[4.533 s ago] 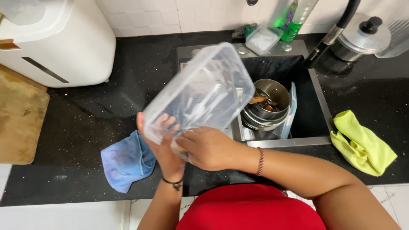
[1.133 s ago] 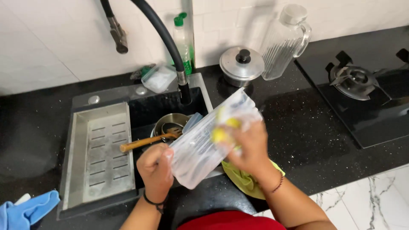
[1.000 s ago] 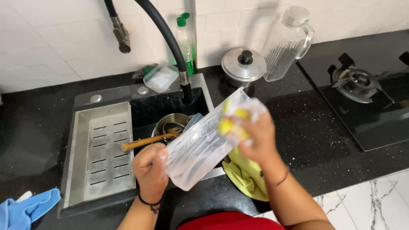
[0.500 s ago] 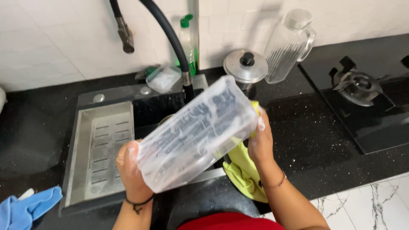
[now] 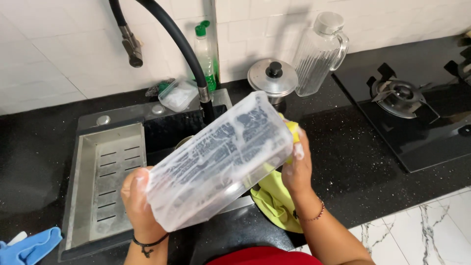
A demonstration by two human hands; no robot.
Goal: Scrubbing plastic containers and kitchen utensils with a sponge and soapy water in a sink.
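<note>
The soapy tub is gripped at its near end by the left hand and tilted over the sink, so its far end can be scrubbed by the right hand, closed on a yellow sponge.

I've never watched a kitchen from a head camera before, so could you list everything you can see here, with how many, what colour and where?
Plastic container: one, clear, soapy, held over the sink.
Sponge: one, yellow, at the container's far end, under the right hand.
Cloth: one, yellow-green, on the counter's front edge.
Sink: one, black, with a steel drain tray on its left.
Faucet hose: one, black, arching over the sink.
Soap bottle: one, green cap, behind the sink.
Pot lid: one, steel, black knob.
Jug: one, clear, ribbed, by the wall.
Gas stove: one, black, at right.
Blue cloth: one, bottom left.
Left hand: holds the container's near end.
Right hand: at the far end.
</note>
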